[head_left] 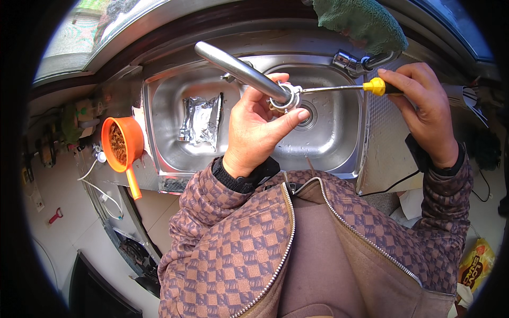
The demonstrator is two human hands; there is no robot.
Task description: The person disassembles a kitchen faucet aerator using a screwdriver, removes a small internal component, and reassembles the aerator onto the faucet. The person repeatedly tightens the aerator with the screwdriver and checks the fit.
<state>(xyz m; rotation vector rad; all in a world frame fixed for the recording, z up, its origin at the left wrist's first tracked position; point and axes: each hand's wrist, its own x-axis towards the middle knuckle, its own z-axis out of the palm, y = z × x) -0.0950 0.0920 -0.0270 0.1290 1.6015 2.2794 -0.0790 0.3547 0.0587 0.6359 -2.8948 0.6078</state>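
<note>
Over the double sink, my left hand (258, 126) is closed around the outlet end of a metal faucet spout (244, 71). A whitish ring-shaped clamp (287, 98) sits around that end, between my thumb and fingers. From the right, my right hand (422, 106) grips a screwdriver (375, 86) with a yellow and black handle. Its long metal shaft lies nearly level, and the tip meets the right side of the clamp. My right fingers wrap the dark part of the handle, which is partly hidden.
A silvery foil packet (204, 122) lies in the left basin (169, 153). An orange handled pot (135, 139) with brown contents stands left of the sink. Behind the right basin are a green cloth (360, 24) and a metal fitting (347, 62). A black cable (392, 185) hangs at the right.
</note>
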